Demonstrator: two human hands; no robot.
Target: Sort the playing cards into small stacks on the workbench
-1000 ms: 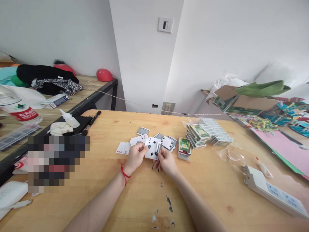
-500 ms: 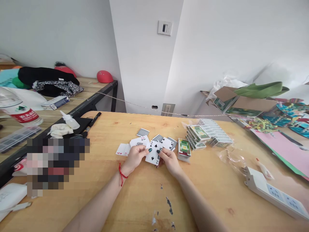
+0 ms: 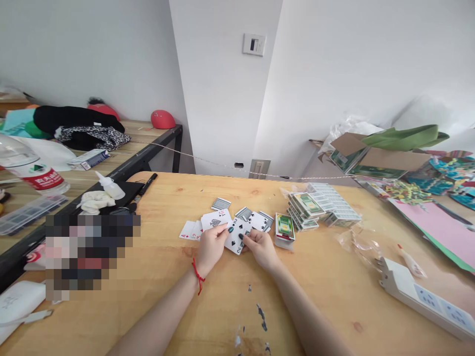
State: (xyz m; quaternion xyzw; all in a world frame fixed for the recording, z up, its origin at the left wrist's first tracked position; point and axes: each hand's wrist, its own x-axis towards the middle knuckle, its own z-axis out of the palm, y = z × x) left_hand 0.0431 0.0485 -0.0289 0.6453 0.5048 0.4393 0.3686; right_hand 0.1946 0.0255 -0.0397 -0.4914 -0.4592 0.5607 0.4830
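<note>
My left hand (image 3: 213, 248), with a red string bracelet at the wrist, is closed with thumb and fingers on the left side of a two of spades (image 3: 234, 243). My right hand (image 3: 261, 251) pinches the same card at its right side; whether more cards lie behind it is hidden. Just left of my left hand, a row of red-marked cards (image 3: 189, 230) overlaps on the table, showing an ace, a two and a three. Beyond the fingers lie an ace of spades (image 3: 216, 221), another spade card (image 3: 259, 220) and face-down cards (image 3: 221, 203).
An open card box (image 3: 285, 228) sits right of my right hand, before stacked card boxes (image 3: 306, 205). A power strip (image 3: 426, 296) lies at the right. A glue bottle (image 3: 111, 187) and a large water bottle (image 3: 40, 173) stand left. A string (image 3: 222, 167) crosses behind the table.
My left hand has shifted slightly right, and the two of spades is tilted more. A red three now shows beside the red ace and two. The view has moved a little.
</note>
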